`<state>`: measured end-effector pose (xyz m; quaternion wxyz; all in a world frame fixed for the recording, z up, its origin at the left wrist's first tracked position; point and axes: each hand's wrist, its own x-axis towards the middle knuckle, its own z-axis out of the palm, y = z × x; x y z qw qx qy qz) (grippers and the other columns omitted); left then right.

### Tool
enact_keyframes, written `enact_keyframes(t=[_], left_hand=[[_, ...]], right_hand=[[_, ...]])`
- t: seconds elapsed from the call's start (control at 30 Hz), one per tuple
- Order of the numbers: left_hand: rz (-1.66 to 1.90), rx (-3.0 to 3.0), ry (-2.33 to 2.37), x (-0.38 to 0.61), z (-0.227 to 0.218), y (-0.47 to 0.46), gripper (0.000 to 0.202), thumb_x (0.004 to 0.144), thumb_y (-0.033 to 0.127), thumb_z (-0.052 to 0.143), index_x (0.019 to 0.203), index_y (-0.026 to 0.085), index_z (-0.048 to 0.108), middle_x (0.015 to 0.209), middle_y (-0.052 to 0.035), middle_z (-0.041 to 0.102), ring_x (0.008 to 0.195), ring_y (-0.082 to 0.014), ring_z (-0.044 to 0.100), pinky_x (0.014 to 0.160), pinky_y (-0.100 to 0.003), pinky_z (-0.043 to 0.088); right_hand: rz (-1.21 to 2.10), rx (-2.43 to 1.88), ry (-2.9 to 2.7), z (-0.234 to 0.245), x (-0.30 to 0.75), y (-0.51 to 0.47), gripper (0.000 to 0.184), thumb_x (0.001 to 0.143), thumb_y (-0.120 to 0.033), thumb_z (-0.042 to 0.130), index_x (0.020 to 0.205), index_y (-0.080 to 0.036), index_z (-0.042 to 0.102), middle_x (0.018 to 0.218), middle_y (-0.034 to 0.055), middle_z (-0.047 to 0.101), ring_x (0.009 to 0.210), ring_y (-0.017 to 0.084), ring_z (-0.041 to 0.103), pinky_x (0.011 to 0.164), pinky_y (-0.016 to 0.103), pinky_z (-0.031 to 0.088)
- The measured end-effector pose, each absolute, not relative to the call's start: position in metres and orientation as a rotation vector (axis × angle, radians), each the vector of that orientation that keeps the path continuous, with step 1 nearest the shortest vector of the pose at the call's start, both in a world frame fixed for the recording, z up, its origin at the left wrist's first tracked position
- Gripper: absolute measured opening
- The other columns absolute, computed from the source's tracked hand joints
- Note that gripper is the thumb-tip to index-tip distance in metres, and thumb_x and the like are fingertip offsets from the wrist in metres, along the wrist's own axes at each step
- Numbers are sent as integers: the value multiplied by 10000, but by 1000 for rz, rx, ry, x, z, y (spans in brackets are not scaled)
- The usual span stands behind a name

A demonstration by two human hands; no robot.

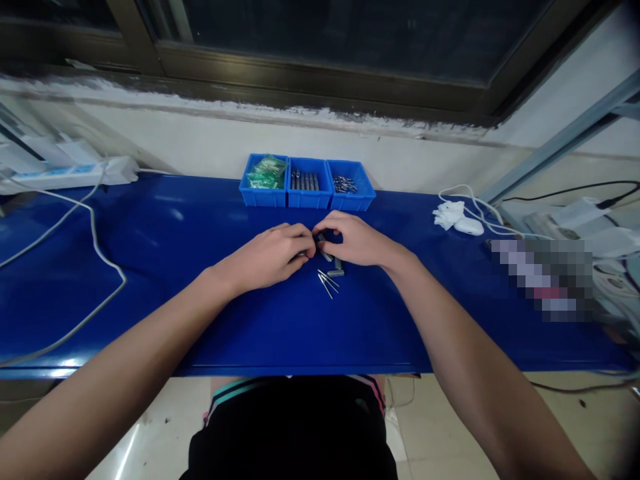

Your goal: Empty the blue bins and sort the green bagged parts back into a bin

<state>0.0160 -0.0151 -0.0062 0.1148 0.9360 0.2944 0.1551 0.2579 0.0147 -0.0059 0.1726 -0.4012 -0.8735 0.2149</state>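
Note:
Both hands rest on the blue table [165,267], fingertips meeting at its middle. My left hand [273,257] is curled, its fingers pinched on a small metal part I can barely see. My right hand [357,241] is also closed, pinching a small dark metal piece [320,238] between thumb and fingers. Just below the hands lie several thin metal pins [327,283] and short grey metal cylinders [336,270] loose on the table.
Three blue bins [306,197] stand at the back: green packets on the left, metal rods in the middle, small metal parts on the right. A power strip [75,175] and white cable [95,247] lie left. White cloth and cables [457,217] sit right.

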Motion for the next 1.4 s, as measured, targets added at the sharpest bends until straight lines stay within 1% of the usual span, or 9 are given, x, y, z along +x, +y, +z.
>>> enact_keyframes(t=[0.23, 0.4, 0.73, 0.97, 1.1, 1.17, 1.23, 1.3, 1.4], left_hand=[[421, 2696, 1055, 13, 0, -16, 151, 995, 268, 579, 1134, 212, 602, 1183, -90, 625, 1013, -255, 654, 805, -367, 523], [398, 2650, 1112, 10, 3, -14, 82, 979, 220, 572, 1054, 213, 605, 1051, -56, 655, 824, -205, 633, 690, -325, 455], [463, 2655, 980, 7, -2, -10, 159, 970, 108, 492, 981, 200, 620, 1025, -63, 688, 890, -198, 656, 790, -330, 484], [469, 2669, 1041, 6, -1, -9, 179, 953, 139, 506, 1040, 208, 647, 1045, -68, 689, 858, -204, 652, 746, -330, 480], [437, 2655, 1140, 5, -1, -9, 237, 938, 168, 531, 1130, 216, 663, 1111, -76, 696, 858, -216, 668, 743, -335, 491], [428, 2654, 1178, 5, -2, -9, 275, 937, 190, 536, 1174, 222, 672, 1159, -82, 701, 876, -226, 678, 751, -344, 503], [426, 2656, 1200, 6, -1, -10, 286, 944, 222, 537, 1190, 220, 684, 1184, -89, 707, 909, -240, 688, 762, -353, 514], [432, 2643, 1218, 7, 1, -12, 301, 944, 248, 543, 1201, 215, 696, 1179, -94, 719, 924, -250, 698, 773, -359, 523], [426, 2606, 1239, 6, 5, -15, 366, 884, 231, 580, 1226, 214, 709, 1107, -87, 746, 891, -251, 708, 783, -361, 530]], right_hand=[[527, -1230, -2499, -3, 253, 8, 321, 890, -490, 719, 1123, -274, 767, 1138, 75, 715, 1156, 329, 545, 1008, 500, 403], [503, -1216, -2484, -8, 245, 6, 227, 930, -439, 684, 1071, -290, 782, 1105, 57, 715, 1161, 325, 515, 1003, 491, 373], [515, -1210, -2446, -15, 238, 5, 204, 932, -460, 679, 992, -278, 752, 1127, 57, 703, 1181, 330, 530, 968, 494, 371], [410, -1329, -2416, -12, 233, 1, 137, 905, -388, 662, 893, -252, 680, 1063, 72, 699, 1151, 345, 529, 897, 490, 359], [377, -1408, -2372, -13, 233, 1, 195, 908, -424, 660, 837, -246, 624, 1033, 75, 692, 1133, 349, 536, 895, 492, 356], [427, -1372, -2374, -14, 233, 2, 204, 906, -447, 671, 872, -252, 623, 1054, 63, 702, 1141, 340, 543, 913, 489, 354], [470, -1326, -2382, -16, 234, 3, 210, 890, -437, 688, 1017, -274, 653, 1106, 55, 710, 1171, 338, 541, 929, 482, 349], [481, -1298, -2408, -16, 234, 3, 307, 884, -405, 681, 1169, -293, 658, 1155, 62, 708, 1203, 345, 530, 938, 480, 342], [470, -1288, -2454, -16, 235, 4, 282, 924, -400, 632, 1175, -288, 694, 1169, 79, 706, 1225, 360, 516, 939, 487, 331]])
